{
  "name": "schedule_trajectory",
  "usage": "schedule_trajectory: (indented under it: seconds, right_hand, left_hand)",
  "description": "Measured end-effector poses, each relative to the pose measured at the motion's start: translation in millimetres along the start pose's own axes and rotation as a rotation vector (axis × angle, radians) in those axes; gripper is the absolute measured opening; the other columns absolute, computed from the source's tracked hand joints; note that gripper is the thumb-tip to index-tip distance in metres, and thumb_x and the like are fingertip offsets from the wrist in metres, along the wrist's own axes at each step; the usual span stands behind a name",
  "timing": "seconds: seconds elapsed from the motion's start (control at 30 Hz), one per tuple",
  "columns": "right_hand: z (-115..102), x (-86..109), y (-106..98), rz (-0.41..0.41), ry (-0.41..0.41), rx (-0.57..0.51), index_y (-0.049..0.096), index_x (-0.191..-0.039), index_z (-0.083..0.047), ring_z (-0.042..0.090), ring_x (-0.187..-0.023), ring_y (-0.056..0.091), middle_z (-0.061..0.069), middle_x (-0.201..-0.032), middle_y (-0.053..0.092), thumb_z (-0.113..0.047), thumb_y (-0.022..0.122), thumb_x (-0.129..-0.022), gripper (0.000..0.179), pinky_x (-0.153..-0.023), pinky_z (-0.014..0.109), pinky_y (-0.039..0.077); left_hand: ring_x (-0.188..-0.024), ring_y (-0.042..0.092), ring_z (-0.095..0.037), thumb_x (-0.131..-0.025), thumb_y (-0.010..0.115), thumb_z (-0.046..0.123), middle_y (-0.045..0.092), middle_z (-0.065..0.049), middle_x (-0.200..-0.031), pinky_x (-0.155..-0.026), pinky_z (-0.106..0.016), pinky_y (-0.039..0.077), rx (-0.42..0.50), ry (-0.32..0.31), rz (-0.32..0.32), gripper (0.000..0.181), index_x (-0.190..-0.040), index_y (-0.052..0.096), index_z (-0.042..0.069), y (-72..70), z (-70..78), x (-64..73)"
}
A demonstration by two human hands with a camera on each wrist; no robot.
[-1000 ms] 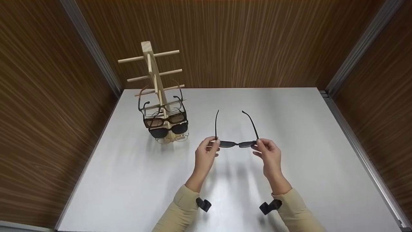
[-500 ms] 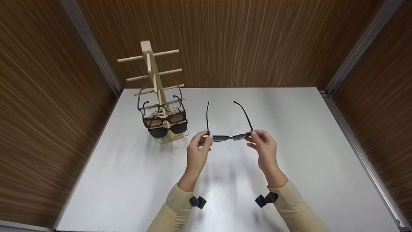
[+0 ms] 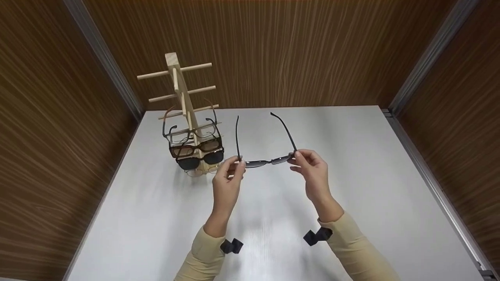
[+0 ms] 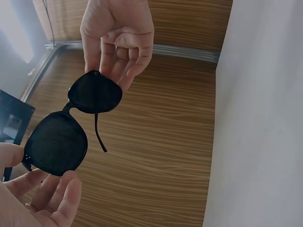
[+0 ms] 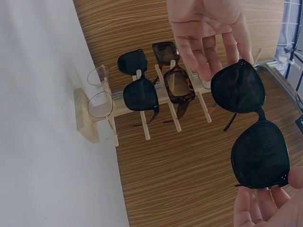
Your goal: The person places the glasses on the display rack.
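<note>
Both hands hold a pair of black sunglasses [image 3: 256, 163] above the white table, its temples unfolded and pointing away from the person. My left hand [image 3: 227, 183] pinches the left end of the frame between thumb and fingers. At the other end, my right hand [image 3: 313, 171] pinches the right hinge corner. The dark lenses [image 4: 57, 144] show large in the left wrist view. Just left of my left hand stands a wooden eyewear rack [image 3: 183, 97]. On its lower pegs hang clear-framed glasses [image 3: 181, 136], tortoiseshell sunglasses [image 5: 179, 84], black sunglasses [image 5: 140, 93] and thin wire-framed glasses [image 5: 101, 104].
The rack's upper pegs [image 3: 198, 67] stick out to both sides without glasses. Brown wood-grain panels [image 3: 273, 54] wall in the white table [image 3: 371, 156] at the back and sides. Metal rails [image 3: 433, 183] run along the edges.
Both hands have carried the sunglasses left and a little away from the person, closer to the rack. The sunglasses now tilt slightly, right end higher in view. Both grips stay the same.
</note>
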State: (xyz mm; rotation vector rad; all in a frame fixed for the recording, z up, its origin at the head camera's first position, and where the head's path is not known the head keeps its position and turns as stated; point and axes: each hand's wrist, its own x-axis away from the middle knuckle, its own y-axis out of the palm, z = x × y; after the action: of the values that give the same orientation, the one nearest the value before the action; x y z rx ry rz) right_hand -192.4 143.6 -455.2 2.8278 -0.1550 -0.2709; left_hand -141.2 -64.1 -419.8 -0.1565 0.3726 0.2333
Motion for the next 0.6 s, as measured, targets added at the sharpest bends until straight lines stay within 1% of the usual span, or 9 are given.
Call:
schedule_trajectory:
  seconds: [0.1, 0.3, 0.43, 0.53, 0.6]
  right_hand:
    - [-3, -0.5, 5, -0.012, -0.014, -0.011, 0.057, -0.102, 0.008, 0.034, -0.089, 0.063, 0.015, -0.095, 0.062, -0.012, 0.064, -0.089, 0.025, -0.072, 0.038, 0.053]
    - [-7, -0.8, 13, -0.056, -0.037, -0.011, 0.057, -0.103, 0.008, 0.031, -0.088, 0.063, 0.017, -0.096, 0.062, -0.013, 0.063, -0.089, 0.025, -0.074, 0.040, 0.053]
    - [-9, -1.6, 19, -0.084, -0.043, -0.003, 0.057, -0.103, 0.009, 0.030, -0.088, 0.064, 0.017, -0.097, 0.062, -0.012, 0.063, -0.090, 0.025, -0.075, 0.041, 0.052]
    - [-11, -2.2, 24, -0.101, -0.051, 0.006, 0.057, -0.103, 0.009, 0.030, -0.088, 0.064, 0.017, -0.096, 0.062, -0.011, 0.062, -0.090, 0.025, -0.074, 0.040, 0.052]
    - [-13, -2.5, 27, -0.110, -0.056, 0.006, 0.057, -0.103, 0.010, 0.031, -0.089, 0.064, 0.017, -0.096, 0.062, -0.011, 0.062, -0.090, 0.025, -0.074, 0.039, 0.052]
  left_hand:
    - [-0.082, 0.060, -0.020, -0.092, 0.058, 0.007, 0.061, -0.011, -0.090, -0.069, -0.027, 0.051, 0.004, 0.008, 0.014, 0.022, -0.110, 0.060, -0.005, -4.0, 2.8, 0.6]
    - [-0.083, 0.061, -0.022, -0.090, 0.060, 0.006, 0.061, -0.013, -0.091, -0.070, -0.030, 0.051, -0.012, 0.044, 0.058, 0.022, -0.108, 0.061, -0.006, -11.4, 9.4, 0.2]
    - [-0.083, 0.060, -0.021, -0.090, 0.061, 0.005, 0.061, -0.013, -0.091, -0.070, -0.027, 0.050, -0.016, 0.038, 0.089, 0.022, -0.108, 0.062, -0.007, -16.5, 12.9, 0.7]
    - [-0.083, 0.060, -0.021, -0.089, 0.060, 0.004, 0.061, -0.013, -0.092, -0.070, -0.025, 0.049, -0.021, 0.044, 0.105, 0.022, -0.108, 0.061, -0.008, -20.0, 13.8, 0.6]
    - [-0.084, 0.059, -0.022, -0.090, 0.060, 0.004, 0.060, -0.012, -0.092, -0.070, -0.027, 0.049, -0.022, 0.048, 0.115, 0.022, -0.109, 0.061, -0.007, -21.9, 6.6, -1.1]
